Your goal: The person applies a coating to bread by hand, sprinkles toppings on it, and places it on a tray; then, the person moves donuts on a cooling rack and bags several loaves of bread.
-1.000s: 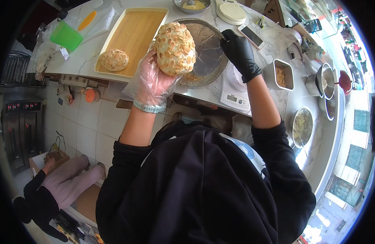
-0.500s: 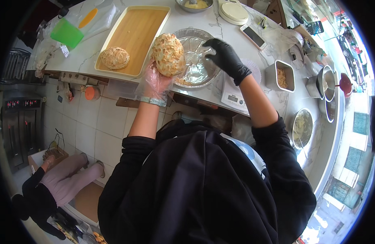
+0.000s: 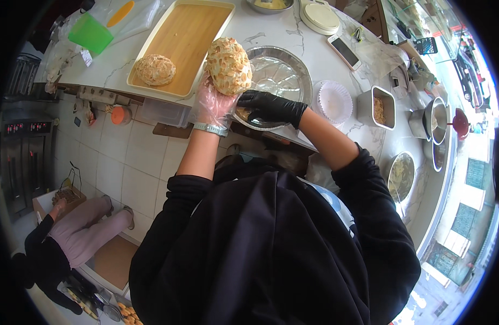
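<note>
My left hand, in a clear plastic glove, is closed round the underside of a bun coated in pale almond flakes. It holds the bun up beside a round foil pan. My right hand, in a black glove, reaches across the pan's near side, fingers pointing left and thumb apart from them. Its fingertips are close under the bun, by some loose flakes at the pan's near left. A second coated bun rests on the near left of a shallow tan tray.
Right of the pan are stacked paper liners, a metal tin holding flakes and a phone. A round white scale stands farther back. A green container is at far left. Another person bends over a box at lower left.
My right hand has moved down and left, from above the pan's right side to its near edge beside the bun. The bun has shifted slightly right and up in my left hand.
</note>
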`<action>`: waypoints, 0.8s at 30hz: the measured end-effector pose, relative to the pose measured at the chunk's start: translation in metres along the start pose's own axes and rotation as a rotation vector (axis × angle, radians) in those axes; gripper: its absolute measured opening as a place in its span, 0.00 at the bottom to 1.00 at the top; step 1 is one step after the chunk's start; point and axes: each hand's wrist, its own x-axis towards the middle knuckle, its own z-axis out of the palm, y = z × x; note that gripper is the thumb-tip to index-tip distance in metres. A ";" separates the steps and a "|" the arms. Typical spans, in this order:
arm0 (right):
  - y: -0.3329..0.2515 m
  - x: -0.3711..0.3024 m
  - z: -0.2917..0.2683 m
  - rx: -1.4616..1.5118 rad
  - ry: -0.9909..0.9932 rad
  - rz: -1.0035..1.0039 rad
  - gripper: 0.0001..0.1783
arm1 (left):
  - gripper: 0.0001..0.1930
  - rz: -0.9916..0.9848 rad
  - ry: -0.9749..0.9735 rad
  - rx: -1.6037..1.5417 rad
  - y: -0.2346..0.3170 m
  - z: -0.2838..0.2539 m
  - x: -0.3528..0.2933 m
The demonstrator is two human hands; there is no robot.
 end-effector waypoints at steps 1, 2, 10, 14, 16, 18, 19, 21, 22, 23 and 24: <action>0.000 0.000 0.003 0.000 -0.001 0.001 0.22 | 0.24 0.013 0.036 0.000 -0.001 0.003 0.000; -0.004 0.003 0.004 0.045 -0.025 0.012 0.20 | 0.24 0.018 0.036 -0.001 0.000 0.003 0.000; -0.022 0.005 0.014 -0.162 -0.075 0.081 0.13 | 0.24 -0.007 -0.001 0.015 0.003 0.000 0.009; -0.019 -0.001 0.020 -0.251 -0.010 -0.068 0.07 | 0.25 -0.020 -0.015 0.002 -0.001 0.006 0.013; -0.026 0.000 0.021 -0.203 -0.034 -0.009 0.07 | 0.26 0.049 -0.013 0.111 0.000 -0.001 0.013; -0.027 0.000 0.016 -0.203 -0.046 0.160 0.07 | 0.25 0.041 -0.004 0.111 -0.001 0.004 0.012; -0.027 -0.001 0.014 -0.200 -0.056 0.333 0.07 | 0.25 0.031 0.009 0.112 -0.002 0.006 0.010; -0.026 -0.011 -0.004 -0.108 0.021 0.477 0.11 | 0.25 0.031 0.004 0.141 -0.004 0.009 0.009; -0.027 -0.017 -0.015 0.048 0.076 0.596 0.12 | 0.25 0.030 0.005 0.171 -0.004 0.010 0.009; -0.026 -0.025 -0.027 0.204 0.133 0.715 0.13 | 0.25 0.032 0.000 0.169 -0.007 0.011 0.010; -0.027 -0.030 -0.043 0.440 0.214 0.640 0.12 | 0.25 0.026 -0.045 0.146 -0.009 0.012 0.010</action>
